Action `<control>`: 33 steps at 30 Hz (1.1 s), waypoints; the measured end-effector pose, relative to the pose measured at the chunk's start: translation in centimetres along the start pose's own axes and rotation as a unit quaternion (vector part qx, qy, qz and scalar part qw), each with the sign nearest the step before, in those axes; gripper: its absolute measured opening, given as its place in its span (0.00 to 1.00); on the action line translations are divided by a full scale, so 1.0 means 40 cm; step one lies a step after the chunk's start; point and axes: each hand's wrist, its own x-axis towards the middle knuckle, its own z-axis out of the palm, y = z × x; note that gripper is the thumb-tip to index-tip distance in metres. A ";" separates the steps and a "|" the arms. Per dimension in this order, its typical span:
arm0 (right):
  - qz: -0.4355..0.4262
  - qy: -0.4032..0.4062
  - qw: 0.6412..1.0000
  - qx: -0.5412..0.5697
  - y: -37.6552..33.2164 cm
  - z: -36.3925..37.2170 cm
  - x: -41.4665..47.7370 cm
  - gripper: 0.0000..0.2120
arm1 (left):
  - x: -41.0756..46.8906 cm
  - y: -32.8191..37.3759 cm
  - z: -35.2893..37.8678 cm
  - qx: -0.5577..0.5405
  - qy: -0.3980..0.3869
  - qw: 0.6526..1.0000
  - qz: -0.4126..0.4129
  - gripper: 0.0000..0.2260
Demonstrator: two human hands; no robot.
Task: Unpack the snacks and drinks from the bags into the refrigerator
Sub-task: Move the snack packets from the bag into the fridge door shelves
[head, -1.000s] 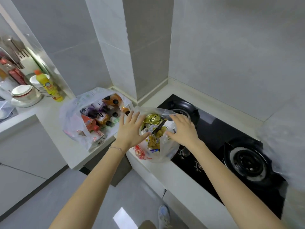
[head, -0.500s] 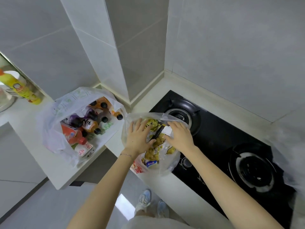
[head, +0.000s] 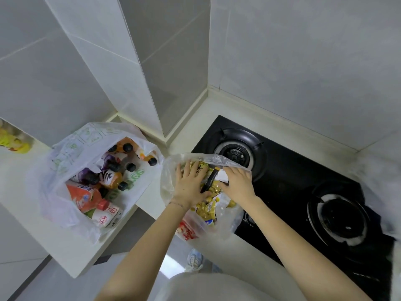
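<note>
Snacks (head: pixel 207 208) in crinkly gold and yellow wrappers are lying heaped inside a clear plastic bag (head: pixel 168 177), which is slumping at the front edge of the pale countertop (head: pixel 152 198), touching the black gas hob (head: pixel 293 170). Both hands are reaching into its open mouth, probably to sort out what to lift first. The left hand (head: pixel 189 184) is pressing flat on the packets with fingers spread and nearly straight, gripping nothing. The right hand (head: pixel 237 183) is bending its fingers over a white packet (head: pixel 223 176) beside a black strip and seems to be gripping it. The thin film is sagging and creasing, so it is offering no support of its own. Just to the left, a white carrier bag (head: pixel 54 181) is gaping open around black-capped juice bottles (head: pixel 112 181) and a milk carton (head: pixel 108 216), rigid and smooth. No refrigerator is showing, so unpacking is looking barely begun.
</note>
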 end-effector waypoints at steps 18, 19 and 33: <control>0.041 0.021 0.998 0.048 0.015 0.022 0.024 0.17 | 0.056 0.033 0.037 -0.039 0.068 0.997 -0.013 0.15; 0.037 0.031 0.998 0.050 0.017 0.019 0.024 0.15 | 0.057 0.032 0.037 -0.043 0.068 0.997 -0.015 0.14; 0.059 0.019 0.997 0.054 0.005 0.035 0.042 0.17 | 0.019 0.035 -0.029 -0.268 0.201 0.942 -0.023 0.03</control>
